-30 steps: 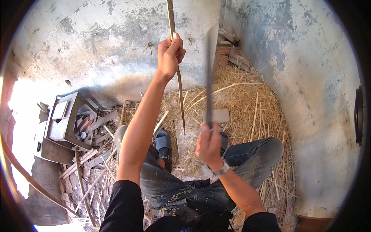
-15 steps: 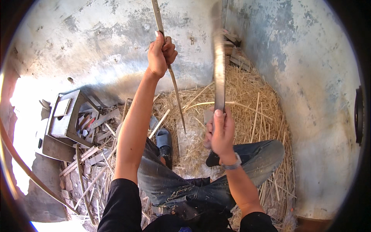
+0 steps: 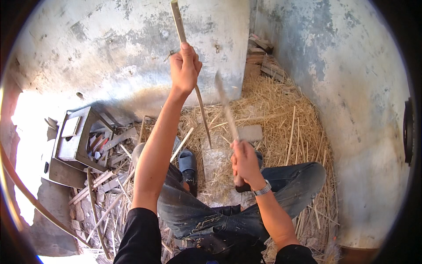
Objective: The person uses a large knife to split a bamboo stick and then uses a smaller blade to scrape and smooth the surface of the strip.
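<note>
My left hand (image 3: pixel 185 70) is closed around a long, narrow bamboo strip (image 3: pixel 177 21), thumb lying up along it. The strip slants, its top end above my fist and its lower end down at a pale slab (image 3: pixel 212 163) between my feet. My right hand (image 3: pixel 247 163) grips the handle of a long-bladed knife (image 3: pixel 227 108), a machete by its shape. Its blade is blurred and seen nearly edge-on, pointing up and leftward, to the right of the strip and apart from it.
Straw-like shavings (image 3: pixel 281 114) cover the floor on the right. A small wooden cabinet (image 3: pixel 72 149) stands at left beside scattered sticks (image 3: pixel 101 211). Bricks (image 3: pixel 266 57) are piled in the far corner between worn walls (image 3: pixel 132 39). A curved strip (image 3: pixel 39 204) arches at far left.
The knife has turned from upright and broadside to tilted left and nearly edge-on, its tip lower. My left hand has shifted slightly right and down, and the strip's top end now shows.
</note>
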A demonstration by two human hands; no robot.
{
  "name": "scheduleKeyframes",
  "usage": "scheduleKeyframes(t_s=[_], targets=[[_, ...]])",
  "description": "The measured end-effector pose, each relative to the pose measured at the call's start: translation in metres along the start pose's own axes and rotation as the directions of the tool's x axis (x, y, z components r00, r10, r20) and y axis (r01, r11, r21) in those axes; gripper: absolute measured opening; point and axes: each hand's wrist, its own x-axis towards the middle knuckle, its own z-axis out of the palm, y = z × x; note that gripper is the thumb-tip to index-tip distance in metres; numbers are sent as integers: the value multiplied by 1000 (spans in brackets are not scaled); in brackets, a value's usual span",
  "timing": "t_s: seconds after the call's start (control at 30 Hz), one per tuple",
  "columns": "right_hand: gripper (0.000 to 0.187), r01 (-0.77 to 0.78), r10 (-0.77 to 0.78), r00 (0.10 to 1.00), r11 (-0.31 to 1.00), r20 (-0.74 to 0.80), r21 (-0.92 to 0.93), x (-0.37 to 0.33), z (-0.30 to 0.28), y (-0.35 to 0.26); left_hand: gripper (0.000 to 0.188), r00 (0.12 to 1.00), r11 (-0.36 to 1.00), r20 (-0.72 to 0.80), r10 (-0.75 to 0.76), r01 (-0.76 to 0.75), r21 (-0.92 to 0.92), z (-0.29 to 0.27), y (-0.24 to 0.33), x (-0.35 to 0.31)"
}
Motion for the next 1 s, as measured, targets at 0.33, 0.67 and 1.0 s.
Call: scheduleKeyframes(t_s=[0.33, 0.67, 1.0], targets=[[41, 145, -167, 986, 775, 21, -616, 24, 11, 175, 57, 993, 998, -116, -27, 33, 52, 8, -21, 23], [37, 88, -84, 993, 996, -85, 34, 28, 12, -4, 64, 930, 855, -293, 221, -40, 517, 13, -26, 13], [32, 123, -192, 981, 736, -31, -665, 5, -6, 213, 65, 910, 857, -365, 197, 21, 515, 14, -25, 15]])
